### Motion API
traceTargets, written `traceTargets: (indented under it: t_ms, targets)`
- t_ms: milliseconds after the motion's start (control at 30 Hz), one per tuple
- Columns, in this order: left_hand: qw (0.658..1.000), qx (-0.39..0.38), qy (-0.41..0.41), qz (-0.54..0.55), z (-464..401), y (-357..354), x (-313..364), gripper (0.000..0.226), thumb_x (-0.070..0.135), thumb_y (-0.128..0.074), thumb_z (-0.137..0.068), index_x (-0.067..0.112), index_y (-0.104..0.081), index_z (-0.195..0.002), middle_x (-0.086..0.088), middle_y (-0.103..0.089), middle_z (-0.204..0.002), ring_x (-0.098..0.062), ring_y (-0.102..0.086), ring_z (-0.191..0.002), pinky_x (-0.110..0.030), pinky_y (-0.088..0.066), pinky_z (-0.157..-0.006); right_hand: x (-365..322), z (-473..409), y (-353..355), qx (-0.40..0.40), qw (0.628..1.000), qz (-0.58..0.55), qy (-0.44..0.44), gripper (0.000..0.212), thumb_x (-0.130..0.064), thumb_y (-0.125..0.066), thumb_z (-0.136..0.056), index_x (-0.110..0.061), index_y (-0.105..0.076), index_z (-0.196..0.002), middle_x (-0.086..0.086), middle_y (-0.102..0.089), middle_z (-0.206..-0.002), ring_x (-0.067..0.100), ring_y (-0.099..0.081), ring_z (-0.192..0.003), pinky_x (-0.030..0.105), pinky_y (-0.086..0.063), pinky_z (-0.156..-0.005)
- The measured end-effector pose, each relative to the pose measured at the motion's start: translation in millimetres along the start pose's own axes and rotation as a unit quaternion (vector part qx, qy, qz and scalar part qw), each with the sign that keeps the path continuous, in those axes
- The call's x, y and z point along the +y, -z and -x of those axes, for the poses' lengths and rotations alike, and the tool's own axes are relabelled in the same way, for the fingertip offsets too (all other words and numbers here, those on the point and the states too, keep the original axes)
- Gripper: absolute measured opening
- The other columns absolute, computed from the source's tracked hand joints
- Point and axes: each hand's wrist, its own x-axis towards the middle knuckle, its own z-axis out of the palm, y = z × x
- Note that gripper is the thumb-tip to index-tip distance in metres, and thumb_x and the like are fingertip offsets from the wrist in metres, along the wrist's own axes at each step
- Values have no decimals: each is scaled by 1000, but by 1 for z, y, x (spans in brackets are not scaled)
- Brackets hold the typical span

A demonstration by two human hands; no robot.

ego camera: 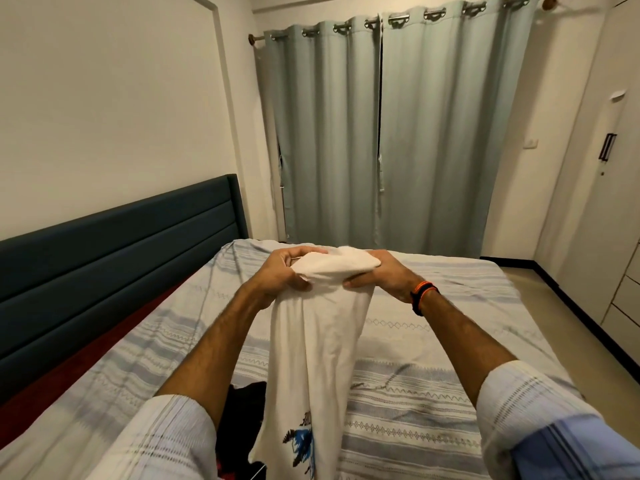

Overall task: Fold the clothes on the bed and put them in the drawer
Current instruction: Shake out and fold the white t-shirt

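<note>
A white T-shirt [322, 341] with a blue and black print near its lower end hangs bunched above the bed [433, 341]. My left hand [284, 273] grips its top edge on the left side. My right hand [384, 271] grips the same edge on the right, fingers curled over the cloth. Both hands are held up close together over the striped bedsheet. A dark garment [242, 417] with some red lies on the bed below the shirt, partly hidden by my left arm.
A dark blue headboard [121, 258] runs along the left. Grey curtains [381, 133] hang behind the bed. White wardrobe doors and drawer fronts [620, 271] stand at the right, with a strip of floor [540, 289] between them and the bed.
</note>
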Motion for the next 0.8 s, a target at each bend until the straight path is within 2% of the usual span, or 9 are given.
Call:
traceTargets:
  t_ms: [67,200,300,400,467,567,633,733,800]
  targets:
    - [999,-5,33,12,3,7,0,52,-21,-70,-68,14,-69,-107,10,-74,-91,-6,-68,-81,-21,-56,-70,0,-1,-2,8,1000,13,-3,35,-9,-84,-67,-10,-74,-101,3,-74,-97,16,-67,-89,32,-54,-82]
    - [995,-13,85,-41,6,5,4,13,11,-78,-80,14,-75,-93,4,-74,-81,-8,-66,-71,-21,-55,-68,-2,-9,-13,36,996,73,31,27,-14,-85,-73,-15,-74,-98,-1,-73,-91,10,-63,-81,32,-51,-78]
    - [994,30,90,-61,4,-3,4,17,31,-78,-80,17,-76,-88,1,-73,-84,-10,-65,-73,-24,-54,-66,-7,-11,-26,54,993,75,70,32,-11,-84,-75,-11,-72,-105,-3,-71,-93,3,-60,-80,24,-50,-77]
    - [996,36,79,-24,2,-8,0,25,34,-79,-79,24,-69,-99,-2,-72,-103,-16,-67,-93,-35,-57,-82,-11,-15,-32,58,992,74,81,33,-16,-85,-74,-11,-72,-105,-6,-69,-89,3,-59,-76,21,-50,-73]
    - [997,28,74,-20,1,-13,-2,25,35,-76,-81,28,-67,-103,-4,-71,-110,-20,-65,-100,-39,-55,-88,-13,-17,-34,52,991,93,86,33,-14,-85,-74,-8,-71,-104,-3,-68,-88,5,-58,-75,24,-50,-72]
    - [995,81,58,-17,-2,-18,-3,20,36,-75,-83,21,-72,-96,-4,-74,-98,-23,-69,-92,-36,-58,-79,-14,-17,-34,54,989,115,78,45,-16,-91,-67,-11,-69,-106,-2,-71,-94,9,-63,-80,30,-54,-77]
    - [989,137,50,2,-5,-17,-3,16,32,-74,-85,18,-73,-92,-1,-73,-92,-22,-68,-87,-31,-59,-73,-11,-14,-28,54,988,139,46,51,-27,-94,-61,-19,-70,-106,-4,-74,-100,14,-69,-88,35,-57,-84]
    - [976,208,55,43,-7,-12,-2,9,26,-69,-90,17,-68,-91,6,-67,-85,-13,-63,-77,-21,-53,-63,-2,-8,-16,32,988,154,-4,37,-35,-90,-66,-17,-75,-95,0,-76,-95,21,-71,-87,41,-58,-82]
    - [978,194,60,50,-8,-8,-3,8,22,-67,-91,15,-68,-93,5,-68,-85,-12,-62,-75,-19,-53,-61,2,-5,-13,37,992,117,1,29,-30,-87,-72,-13,-76,-93,3,-75,-92,18,-70,-81,37,-56,-75]
